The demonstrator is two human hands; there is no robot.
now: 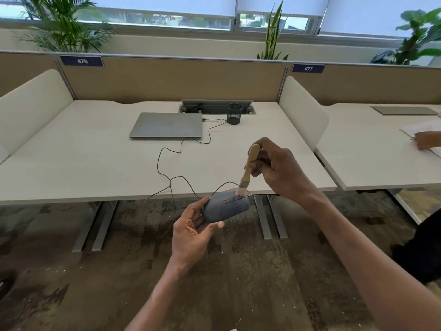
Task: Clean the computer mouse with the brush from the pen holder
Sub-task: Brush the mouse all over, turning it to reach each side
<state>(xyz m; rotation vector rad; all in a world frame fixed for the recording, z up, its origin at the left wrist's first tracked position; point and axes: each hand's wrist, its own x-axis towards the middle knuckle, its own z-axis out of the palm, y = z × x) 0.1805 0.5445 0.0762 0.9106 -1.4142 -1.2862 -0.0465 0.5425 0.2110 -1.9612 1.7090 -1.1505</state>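
The left hand [191,231] holds the computer mouse [225,207] up in front of the desk [95,163], off its surface, with the fingers curled under the mouse's back end and the thumb stretched along its near side. The mouse is tilted, its front end pointing away and to the right. The right hand [278,168] is just above and to the right of the mouse, its fingers wrapped around the wooden handle of the brush [248,170]. The brush points down, and its pale bristles touch the front end of the mouse, near the slot for the wheel. A thin black cable [164,163] runs from the mouse up over the desk edge and loops away beyond the left hand toward a closed laptop [167,125]. Well beyond both hands, just right of the laptop, stands the black mesh pen holder [234,113].
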